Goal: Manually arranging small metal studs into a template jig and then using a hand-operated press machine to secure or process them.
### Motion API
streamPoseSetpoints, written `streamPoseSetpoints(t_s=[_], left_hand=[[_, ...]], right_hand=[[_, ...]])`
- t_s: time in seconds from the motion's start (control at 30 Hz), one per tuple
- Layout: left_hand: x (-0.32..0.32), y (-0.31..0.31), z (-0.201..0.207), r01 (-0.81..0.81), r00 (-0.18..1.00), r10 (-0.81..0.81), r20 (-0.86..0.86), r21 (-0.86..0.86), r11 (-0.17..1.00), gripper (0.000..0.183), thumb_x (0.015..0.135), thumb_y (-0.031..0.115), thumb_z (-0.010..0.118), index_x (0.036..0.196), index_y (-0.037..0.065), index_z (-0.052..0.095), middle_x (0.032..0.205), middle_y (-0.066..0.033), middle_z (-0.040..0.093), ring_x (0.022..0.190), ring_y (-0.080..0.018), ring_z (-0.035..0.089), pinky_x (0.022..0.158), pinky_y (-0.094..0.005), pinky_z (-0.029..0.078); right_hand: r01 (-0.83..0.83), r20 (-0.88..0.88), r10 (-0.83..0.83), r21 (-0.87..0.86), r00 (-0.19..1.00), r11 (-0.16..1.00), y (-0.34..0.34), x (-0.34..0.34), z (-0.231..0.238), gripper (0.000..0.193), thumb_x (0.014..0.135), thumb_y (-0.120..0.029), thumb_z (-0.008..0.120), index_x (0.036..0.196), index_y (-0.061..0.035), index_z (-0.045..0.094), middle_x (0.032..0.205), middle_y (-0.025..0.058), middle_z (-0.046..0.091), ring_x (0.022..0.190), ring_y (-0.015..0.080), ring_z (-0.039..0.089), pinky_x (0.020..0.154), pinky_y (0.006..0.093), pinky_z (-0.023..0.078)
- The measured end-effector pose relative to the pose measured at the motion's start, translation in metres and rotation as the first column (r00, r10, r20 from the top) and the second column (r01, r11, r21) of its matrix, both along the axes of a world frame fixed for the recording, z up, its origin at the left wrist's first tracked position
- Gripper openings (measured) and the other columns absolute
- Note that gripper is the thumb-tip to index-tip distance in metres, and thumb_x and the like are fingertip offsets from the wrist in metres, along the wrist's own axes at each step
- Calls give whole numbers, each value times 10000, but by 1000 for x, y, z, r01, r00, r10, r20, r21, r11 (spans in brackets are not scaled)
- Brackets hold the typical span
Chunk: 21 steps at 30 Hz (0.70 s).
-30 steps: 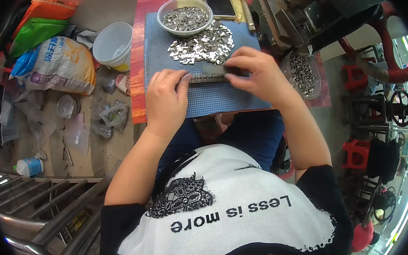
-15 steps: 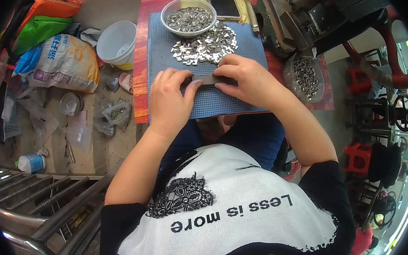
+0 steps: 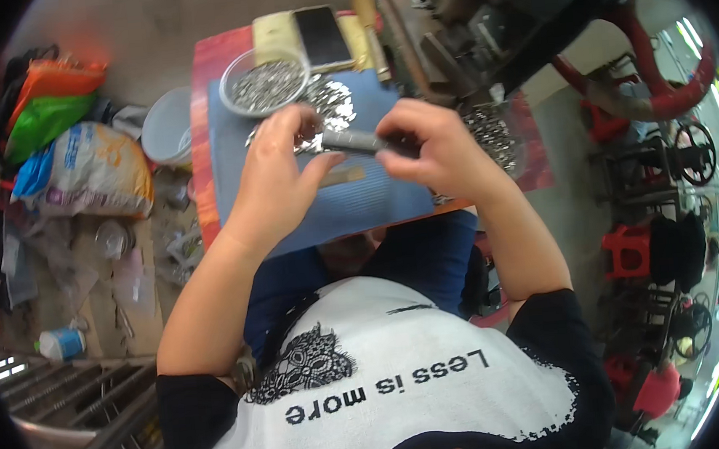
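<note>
A dark grey, straight-edged bar (image 3: 351, 141) is held tilted above the blue ribbed mat (image 3: 248, 208). My right hand (image 3: 438, 146) pinches its right end between thumb and fingers. At the other end is my left hand (image 3: 275, 172), its thumb and curled fingers apart; blur hides whether a fingertip touches the bar. Below the bar, close to my left thumb, a short tan-grey strip (image 3: 344, 176) lies on the mat. Small shiny metal pieces (image 3: 333, 100) are heaped just beyond my hands, partly covered by my left fingers.
Behind the heap stands a clear bowl (image 3: 232, 108) full of metal pieces, near a phone (image 3: 324, 37) and a brush (image 3: 368, 34). A dark machine (image 3: 522, 34) and a tub of metal pieces (image 3: 492, 138) flank the right. A white bucket (image 3: 168, 130) sits left.
The view has shifted, so the table sits further left and lower. The bar, level between both hands before, is now tilted in my right hand; my left fingers have opened. A strip now shows beneath.
</note>
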<state>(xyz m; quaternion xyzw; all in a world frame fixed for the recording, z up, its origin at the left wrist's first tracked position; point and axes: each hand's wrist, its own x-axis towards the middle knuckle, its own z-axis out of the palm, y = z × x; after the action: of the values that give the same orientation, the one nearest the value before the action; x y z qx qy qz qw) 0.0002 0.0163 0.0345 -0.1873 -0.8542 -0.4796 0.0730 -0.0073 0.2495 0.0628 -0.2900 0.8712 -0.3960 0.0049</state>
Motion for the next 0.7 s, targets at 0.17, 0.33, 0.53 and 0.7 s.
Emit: streamPoseSetpoints(t_s=[0.17, 0.33, 0.53, 0.7], left_hand=[[-56, 85, 11, 42, 988, -39, -146, 17, 999, 1067, 618, 282, 934, 1450, -31, 343, 1365, -238, 474, 1301, -390, 451, 1103, -425, 388], [-93, 150, -7, 123, 985, -101, -142, 152, 981, 1255, 538, 378, 946, 1493, -51, 254, 1416, -263, 439, 1340, -419, 410, 1135, -438, 344], [-92, 165, -17, -11, 962, 35, -271, 88, 996, 1200, 562, 393, 896, 1494, -21, 262, 1358, -233, 469, 1319, -397, 412, 1115, -489, 310], [-86, 170, -12, -19, 962, 49, -267, 112, 994, 1239, 551, 425, 924, 1489, -24, 250, 1358, -225, 468, 1320, -389, 411, 1110, -467, 320]], right_hand=[[584, -347, -571, -80, 744, 808, 45, -18, 30, 286, 783, -210, 730, 935, 24, 664, 874, 194, 663, 800, 346, 660, 719, 393, 525], [634, -354, -599, -22, 719, 773, 65, -38, 19, 282, 780, -206, 714, 921, 37, 685, 888, 229, 680, 839, 387, 667, 753, 440, 527], [594, -340, -539, 80, 771, 800, 72, -41, 23, 306, 814, -227, 744, 975, 32, 713, 882, 199, 692, 785, 299, 683, 708, 365, 525], [612, -362, -594, -76, 719, 787, 95, -62, 11, 255, 921, -215, 607, 970, 20, 695, 939, 239, 672, 898, 423, 641, 811, 465, 507]])
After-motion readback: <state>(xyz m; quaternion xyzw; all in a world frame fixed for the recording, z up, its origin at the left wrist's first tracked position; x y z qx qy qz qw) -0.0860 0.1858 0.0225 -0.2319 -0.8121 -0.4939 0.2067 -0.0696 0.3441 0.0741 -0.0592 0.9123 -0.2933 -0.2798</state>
